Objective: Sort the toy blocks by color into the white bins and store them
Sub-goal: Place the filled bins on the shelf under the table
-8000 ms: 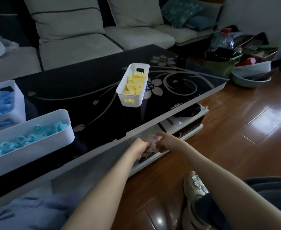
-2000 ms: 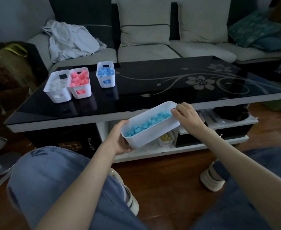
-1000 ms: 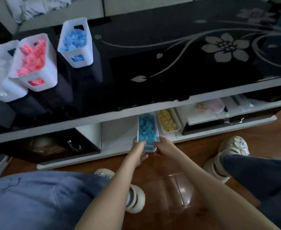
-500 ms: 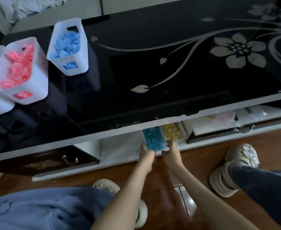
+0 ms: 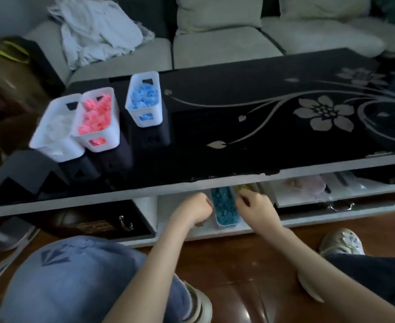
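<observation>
A white bin of teal blocks (image 5: pixel 225 208) lies on the low shelf under the black glass table (image 5: pixel 238 127). My left hand (image 5: pixel 195 209) is curled against its left wall, and my right hand (image 5: pixel 254 206) is curled at its right wall, so the two grip it from both sides. A bin of yellow blocks (image 5: pixel 244 188) lies just behind my right hand, mostly hidden. On the tabletop at the left stand a bin of white blocks (image 5: pixel 56 129), a bin of pink blocks (image 5: pixel 97 120) and a bin of blue blocks (image 5: pixel 145 100).
A drawer with a metal handle (image 5: pixel 124 223) sits left of the shelf opening. Papers and a pink bag (image 5: pixel 306 185) lie on the shelf to the right. My knees and shoes (image 5: pixel 341 243) are on the wooden floor. A sofa with clothes (image 5: pixel 98 31) stands behind the table.
The teal bin went from the air in front of the table onto the low shelf. My hands moved from its near end to its sides, and the view lifted towards the tabletop.
</observation>
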